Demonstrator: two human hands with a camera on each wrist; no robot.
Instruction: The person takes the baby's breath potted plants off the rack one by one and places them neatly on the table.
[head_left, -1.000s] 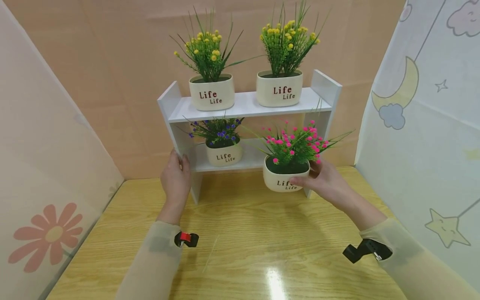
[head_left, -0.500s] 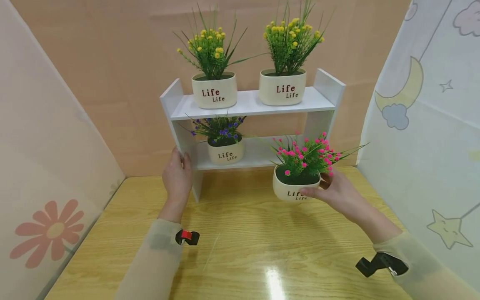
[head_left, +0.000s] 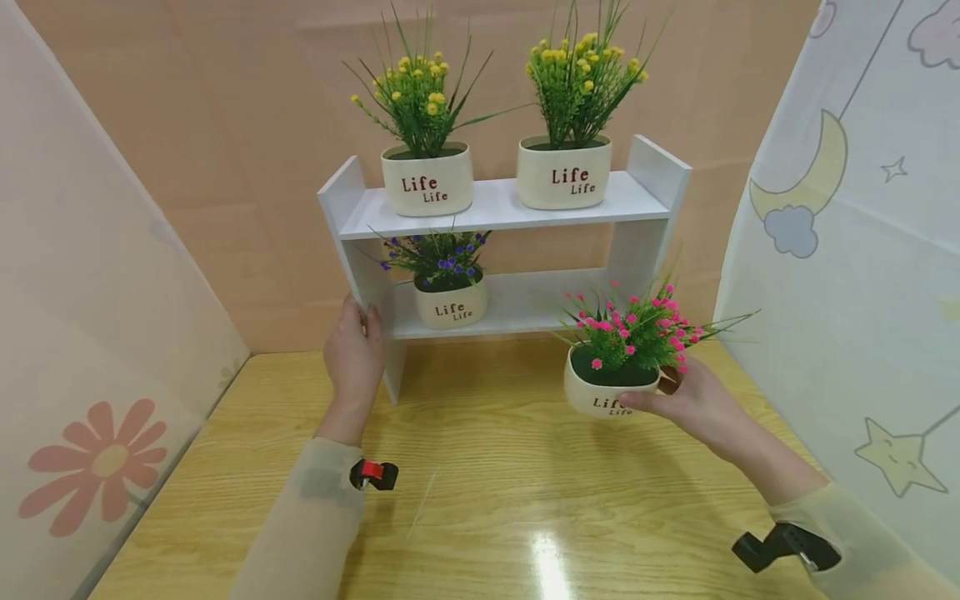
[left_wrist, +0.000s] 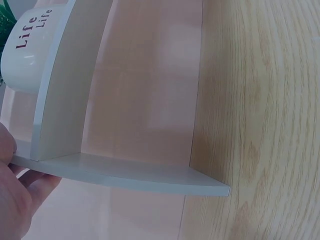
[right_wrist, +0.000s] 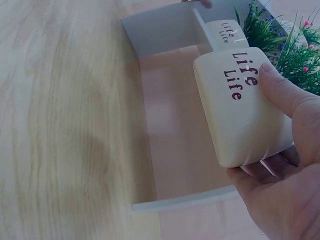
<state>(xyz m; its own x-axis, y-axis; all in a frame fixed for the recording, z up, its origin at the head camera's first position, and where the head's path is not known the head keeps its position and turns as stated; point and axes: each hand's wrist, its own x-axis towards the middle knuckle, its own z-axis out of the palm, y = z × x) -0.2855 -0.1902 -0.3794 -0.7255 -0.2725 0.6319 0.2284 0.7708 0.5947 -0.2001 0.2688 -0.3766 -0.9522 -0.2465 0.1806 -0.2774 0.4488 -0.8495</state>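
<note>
Thumb (right_wrist: 280,87) laid over the red lettering, fingers (right_wrist: 242,180) curved behind the right end, my right hand (head_left: 701,408) has firm hold of the pink-flowered pot (head_left: 607,393), spread only as wide as the pot needs. I carry it above the table, opening upward, in front of the right part of the white shelf (head_left: 495,202); how close it is to the lower board I cannot tell. My left hand (head_left: 352,354) pinches the front edge of the shelf's left side panel, the thumb on the inner side and the other digits bent round the outside. Just inside that panel, at the left of the lower board, stands the purple-flowered pot (head_left: 450,307). On the upper board, well apart from each other, stand the left yellow-flowered pot (head_left: 427,183) and the right yellow-flowered pot (head_left: 564,175), both upright, and every pot reads "Life Life". My pale sleeves (head_left: 296,517) reach to the wrists, the left with a black-and-red band (head_left: 372,475), the right with a black strap (head_left: 786,546). Beneath it all is the wood-grain table (head_left: 480,508); behind hangs a peach backdrop (head_left: 232,150), with a flower-printed cloth (head_left: 97,250) to my left and a moon-and-star cloth (head_left: 840,333) to my right.
</note>
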